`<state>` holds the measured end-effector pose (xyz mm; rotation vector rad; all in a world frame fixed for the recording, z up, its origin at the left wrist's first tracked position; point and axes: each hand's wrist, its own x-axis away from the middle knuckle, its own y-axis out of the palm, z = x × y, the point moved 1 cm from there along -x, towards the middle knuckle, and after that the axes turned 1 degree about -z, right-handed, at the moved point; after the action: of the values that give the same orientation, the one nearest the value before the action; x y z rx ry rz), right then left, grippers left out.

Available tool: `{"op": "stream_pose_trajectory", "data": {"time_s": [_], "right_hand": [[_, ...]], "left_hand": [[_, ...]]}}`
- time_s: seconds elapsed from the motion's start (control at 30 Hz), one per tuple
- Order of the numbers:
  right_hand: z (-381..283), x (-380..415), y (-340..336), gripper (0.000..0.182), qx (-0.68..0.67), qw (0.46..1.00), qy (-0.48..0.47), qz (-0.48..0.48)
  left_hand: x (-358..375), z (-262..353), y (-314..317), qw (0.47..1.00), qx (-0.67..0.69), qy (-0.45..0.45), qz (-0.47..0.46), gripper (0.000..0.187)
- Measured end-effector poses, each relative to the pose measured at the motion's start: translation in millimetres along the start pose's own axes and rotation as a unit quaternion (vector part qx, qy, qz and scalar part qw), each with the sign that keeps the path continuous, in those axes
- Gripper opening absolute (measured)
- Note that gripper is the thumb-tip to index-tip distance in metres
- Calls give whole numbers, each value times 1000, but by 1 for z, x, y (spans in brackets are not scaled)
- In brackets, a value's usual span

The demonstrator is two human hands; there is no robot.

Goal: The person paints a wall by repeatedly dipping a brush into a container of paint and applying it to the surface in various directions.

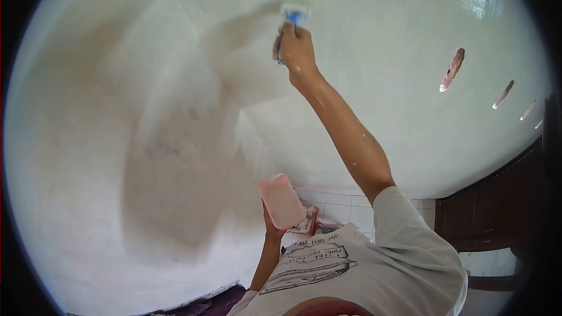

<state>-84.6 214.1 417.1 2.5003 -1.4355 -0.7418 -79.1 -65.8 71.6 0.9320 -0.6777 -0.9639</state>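
Observation:
My right hand (295,50) is raised against the pale wall (363,52), its fingers closed around the blue handle of a paint roller (294,11). The roller's white head is at the wall surface, slightly blurred. Lower down, my left hand (270,222) grips the side of a pink rectangular tub (287,227); some of its fingers are hidden behind the tub. Pale paint shows inside. White specks dot my right forearm and hand.
Two walls meet at a corner (243,114) left of my right arm. Several slanted slots (452,70) pierce the right wall. Dark wooden furniture (492,199) stands at right. Beyond the tub, a red-edged box (310,222) rests near white floor tiles (339,199).

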Motion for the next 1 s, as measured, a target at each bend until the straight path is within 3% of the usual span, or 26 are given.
{"op": "stream_pose_trajectory", "data": {"time_s": [0.1,0.17,0.27,0.33,0.4,0.43,0.5,0.57,0.63,0.73,0.77,0.87,0.97,1.0], "right_hand": [[0,-8,8,40,-12,999,-49,-13],[65,2,-11,44,-59,998,38,3],[204,49,-56,41,9,990,106,94],[234,72,-66,40,22,981,150,119],[246,85,-66,36,-90,940,305,121],[224,78,-60,32,-142,941,289,101],[163,34,-41,29,-53,987,124,88],[79,-7,-25,27,-157,985,68,35],[19,-25,-13,31,-66,998,-7,-13],[-7,0,-8,36,4,999,-31,-28],[25,-8,-21,41,-38,999,-4,-10],[133,29,-68,47,25,999,-14,34],[224,91,-104,38,16,976,194,92],[241,93,-111,38,14,976,197,90]], "left_hand": [[-5,2,8,993,-102,46,-25,55],[-8,-1,0,994,-100,47,-16,55],[-8,-1,-20,997,-57,42,15,56],[-12,-1,-38,999,-14,36,34,56],[-8,2,-56,999,-36,35,14,57],[-4,4,-48,999,-37,34,14,57],[-2,11,-19,998,-54,41,-5,58],[-11,12,-33,998,-40,34,-34,60],[-7,8,-39,998,-23,23,-53,63],[-10,10,-34,995,-66,47,-58,63],[-13,9,-37,996,-56,45,-51,63],[-12,-1,-47,999,-28,30,-33,63],[-19,-1,-58,998,-35,43,-3,60],[-17,-2,-62,998,-43,51,13,58]]}}
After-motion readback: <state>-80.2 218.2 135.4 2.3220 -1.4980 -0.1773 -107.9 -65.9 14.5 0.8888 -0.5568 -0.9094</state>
